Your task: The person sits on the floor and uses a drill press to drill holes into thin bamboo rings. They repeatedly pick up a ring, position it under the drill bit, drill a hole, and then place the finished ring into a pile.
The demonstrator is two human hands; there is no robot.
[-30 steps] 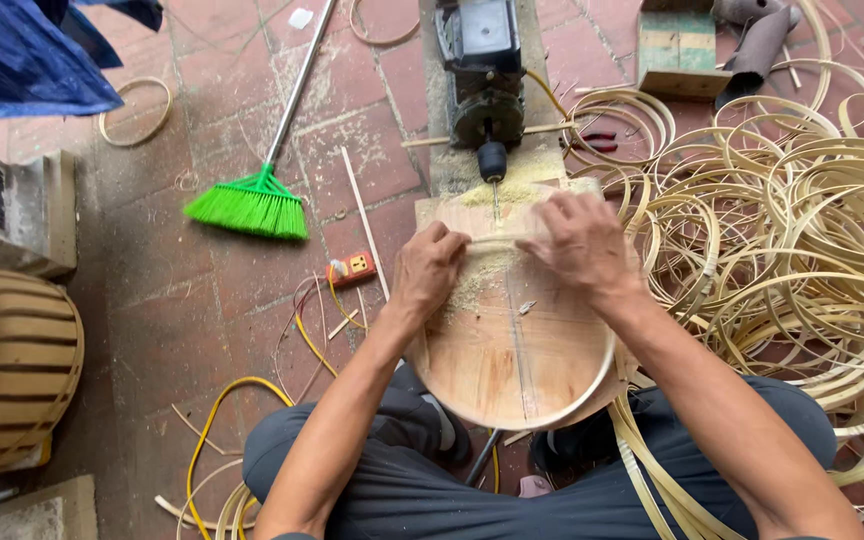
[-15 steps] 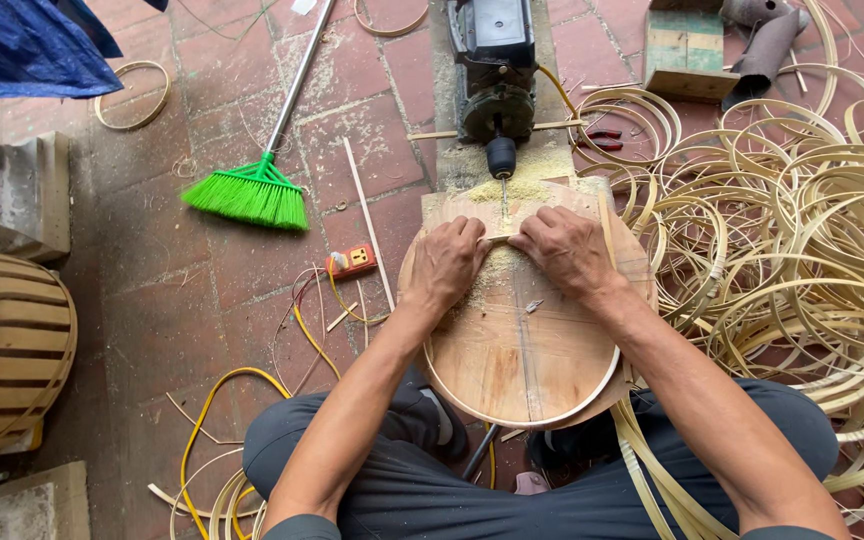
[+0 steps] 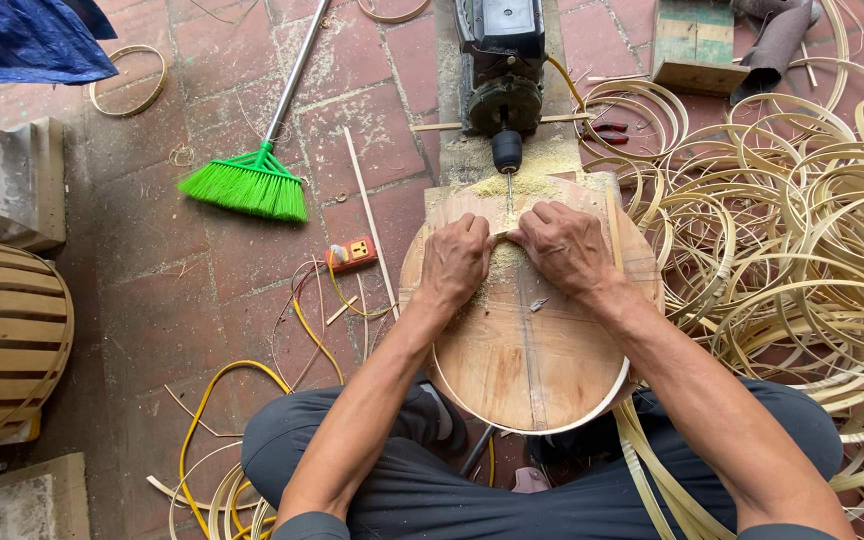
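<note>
Seated cross-legged on a brick floor (image 3: 202, 280), seen from above, with a round wooden board (image 3: 527, 350) across the lap. Both hands at the board's far edge, just beside each other. Left hand (image 3: 455, 262) knuckles up, fingers (image 3: 474, 232) curled and pressed together, pinching the near end of a thin bamboo strip (image 3: 501, 236) against the wood. Right hand (image 3: 567, 248) likewise curled, fingers (image 3: 535, 222) bunched on the same strip from the other side. Strip held right under the drill bit (image 3: 509, 192), which points down from a black motor (image 3: 500, 75) mounted at the head of the board. Pale sawdust (image 3: 522, 183) heaped around the bit and scattered between the two hands. A thin bamboo hoop (image 3: 552, 425) ringing the near rim of the board.

To the right, a big tangle of bamboo hoops (image 3: 802, 220), touching the board's edge. To the left on the floor, a green broom (image 3: 247, 185), an orange socket block (image 3: 352, 253) with a yellow cable (image 3: 222, 400), and a loose stick (image 3: 370, 225). Farther left, a ribbed bamboo basket (image 3: 2, 340) and a blue tarp (image 3: 22, 40) at the top corner. A small wooden box (image 3: 697, 45) at top right, well apart from the hands
</note>
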